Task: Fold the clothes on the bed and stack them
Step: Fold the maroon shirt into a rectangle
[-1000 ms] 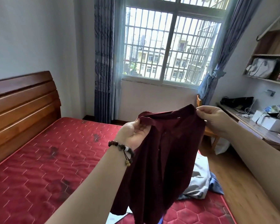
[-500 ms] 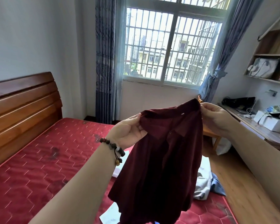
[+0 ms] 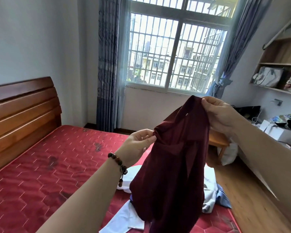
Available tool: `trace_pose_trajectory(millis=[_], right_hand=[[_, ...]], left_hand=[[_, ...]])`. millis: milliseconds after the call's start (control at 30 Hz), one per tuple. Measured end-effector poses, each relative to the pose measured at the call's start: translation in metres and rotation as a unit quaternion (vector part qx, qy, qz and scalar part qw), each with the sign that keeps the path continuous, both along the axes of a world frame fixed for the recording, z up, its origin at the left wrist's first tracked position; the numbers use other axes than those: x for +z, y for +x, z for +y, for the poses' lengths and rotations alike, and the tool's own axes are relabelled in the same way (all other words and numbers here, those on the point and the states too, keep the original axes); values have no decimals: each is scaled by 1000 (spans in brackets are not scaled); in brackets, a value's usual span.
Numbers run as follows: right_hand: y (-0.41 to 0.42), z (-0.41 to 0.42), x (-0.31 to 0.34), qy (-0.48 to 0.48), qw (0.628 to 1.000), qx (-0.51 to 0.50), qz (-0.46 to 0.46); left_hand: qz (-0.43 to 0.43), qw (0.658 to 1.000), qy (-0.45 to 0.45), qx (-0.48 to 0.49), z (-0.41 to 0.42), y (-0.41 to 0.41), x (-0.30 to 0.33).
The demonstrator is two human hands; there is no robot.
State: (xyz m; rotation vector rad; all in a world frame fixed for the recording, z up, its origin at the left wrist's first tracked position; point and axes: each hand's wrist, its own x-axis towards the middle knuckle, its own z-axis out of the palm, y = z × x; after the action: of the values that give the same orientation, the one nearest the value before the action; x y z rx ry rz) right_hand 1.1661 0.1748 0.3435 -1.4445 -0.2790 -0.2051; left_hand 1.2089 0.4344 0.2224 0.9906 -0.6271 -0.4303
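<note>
A bed (image 3: 45, 174) with a red quilted mattress and a slatted wooden headboard (image 3: 22, 113) filled the left of the bedroom, below a barred window (image 3: 173, 52) hung with blue-grey curtains (image 3: 109, 64). Along the right wall ran a surface (image 3: 279, 138) cluttered with white boxes and bags, under wooden shelves (image 3: 280, 64). Above the bed's near right corner, a person held up a maroon shirt (image 3: 173, 165), which hung clear of the mattress, its top edge slanting from upper right down to the left. The right hand (image 3: 220, 113), the higher of the two, pinched one upper corner of the shirt between thumb and curled fingers; the left hand (image 3: 138, 145), lower and nearer the bed, pinched the other end of that top edge, where the cloth was bunched. Unfolded clothes lay heaped on the mattress beneath the shirt: a white garment (image 3: 126, 217) spread toward the near edge and a pale grey and blue one (image 3: 213, 197) at the bed's right side. A brown beaded bracelet (image 3: 118, 163) circled the left wrist.
</note>
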Motion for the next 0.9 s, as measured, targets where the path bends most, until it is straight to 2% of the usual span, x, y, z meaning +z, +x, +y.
trace_pose_trajectory(millis=[167, 267, 367, 500, 533, 600, 733, 767, 833, 900], right_hand=[[-5, -4, 9, 10, 999, -36, -8], [-9, -6, 10, -1, 999, -54, -3], [-14, -11, 14, -9, 997, -74, -1], [-23, -27, 16, -88, 988, -125, -7], [-26, -30, 15, -116, 984, -132, -5], [-30, -33, 11, -135, 981, -140, -3], [-31, -34, 4, -78, 982, -168, -34], [-31, -33, 3, -93, 980, -173, -26], [-31, -31, 0, -146, 972, -184, -13], [-32, -27, 1, -144, 972, -186, -23]], left_hand=[[-44, 993, 90, 59, -13, -3, -2], [-83, 985, 143, 43, -30, -11, -2], [-115, 982, 148, 29, -44, -14, 1], [41, 997, 33, 51, -45, -3, 21], [53, 997, 24, 57, -43, 2, 28], [17, 997, 44, 54, -36, 6, 43], [-76, 993, 84, 20, -16, 15, 66], [-116, 985, 127, 33, -11, 17, 71], [-224, 943, 220, 105, -4, 21, 79], [-256, 933, 184, 174, 2, 26, 85]])
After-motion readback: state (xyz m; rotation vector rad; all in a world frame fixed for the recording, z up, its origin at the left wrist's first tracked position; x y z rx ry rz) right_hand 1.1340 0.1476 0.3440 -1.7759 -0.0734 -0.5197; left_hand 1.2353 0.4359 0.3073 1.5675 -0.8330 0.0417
